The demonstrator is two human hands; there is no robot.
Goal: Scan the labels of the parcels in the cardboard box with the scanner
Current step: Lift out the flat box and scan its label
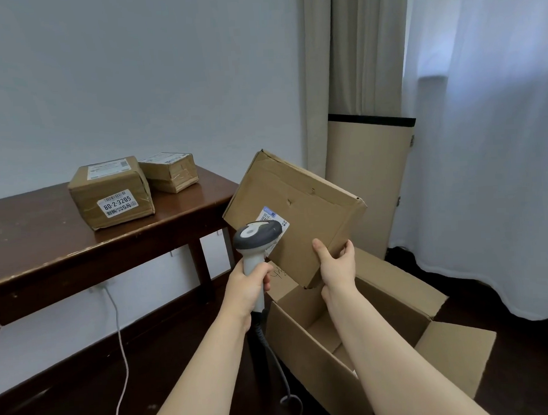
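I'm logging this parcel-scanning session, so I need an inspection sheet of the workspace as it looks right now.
Surface: dark brown wooden table, glossy, edge scuffed.
Job's things: flat brown cardboard parcel held tilted over the large open cardboard box on the floor; grey and white handheld scanner aimed at its white label; two taped brown parcels on the table, touching.
Clutter: nothing seen.
Hands: left hand grips the scanner handle; right hand holds the parcel's lower edge.
Cables: grey scanner cord hanging to the floor; white cable trailing from under the table.
Surroundings: pale wall, beige curtain, white sheer curtain, dark floor.
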